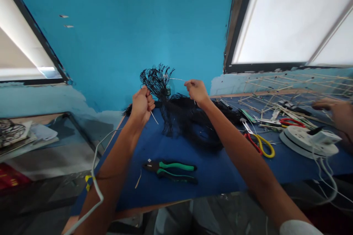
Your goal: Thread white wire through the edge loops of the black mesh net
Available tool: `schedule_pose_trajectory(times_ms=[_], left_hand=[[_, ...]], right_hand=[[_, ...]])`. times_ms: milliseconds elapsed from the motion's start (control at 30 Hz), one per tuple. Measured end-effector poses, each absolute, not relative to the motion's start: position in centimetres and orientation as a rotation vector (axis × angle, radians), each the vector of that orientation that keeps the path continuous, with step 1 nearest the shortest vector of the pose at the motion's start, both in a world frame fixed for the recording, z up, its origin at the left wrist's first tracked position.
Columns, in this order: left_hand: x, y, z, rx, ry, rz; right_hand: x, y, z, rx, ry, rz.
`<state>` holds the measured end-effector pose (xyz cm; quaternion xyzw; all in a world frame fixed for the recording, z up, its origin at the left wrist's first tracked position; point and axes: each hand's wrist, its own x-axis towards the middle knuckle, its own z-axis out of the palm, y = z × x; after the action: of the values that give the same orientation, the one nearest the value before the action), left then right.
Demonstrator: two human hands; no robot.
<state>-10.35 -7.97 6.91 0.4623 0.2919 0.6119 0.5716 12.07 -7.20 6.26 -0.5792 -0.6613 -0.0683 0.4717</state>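
Note:
Above the table, my left hand [142,103] is closed on a thin pale wire [154,118], whose end sticks out below the fist. It is right beside the curly upper end of a bundle of black strands [156,80]; whether the fist also grips some strands I cannot tell. To the right, my right hand [196,91] pinches the wire, which runs across to the bundle, and a short end shows under the fingers. Lower down, the strands spread into a loose coiled black mass [193,121] on the blue table [132,176]. Green-handled pliers [171,172] lie nearer me.
Scissors with red and yellow handles [260,143] lie right of my forearm, near a white round power socket unit [309,141]. Another person's hand [332,108] is at the far right, by a frame of thin sticks [278,84]. A white cable [96,187] crosses my left forearm.

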Motion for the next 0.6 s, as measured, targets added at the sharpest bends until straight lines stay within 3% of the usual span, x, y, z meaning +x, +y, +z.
schedule_pose_trajectory(times_ms=[267,600], left_hand=[[-10.3,-9.2,8.4,1.047,0.646,1.495],[-11.6,-9.0,9.3,1.092,0.687,1.389]], right_hand=[[12.5,-9.3,5.5,-1.299,-1.746,-0.302],[12.6,-10.7,2.9,-1.194,-1.916,-0.204]])
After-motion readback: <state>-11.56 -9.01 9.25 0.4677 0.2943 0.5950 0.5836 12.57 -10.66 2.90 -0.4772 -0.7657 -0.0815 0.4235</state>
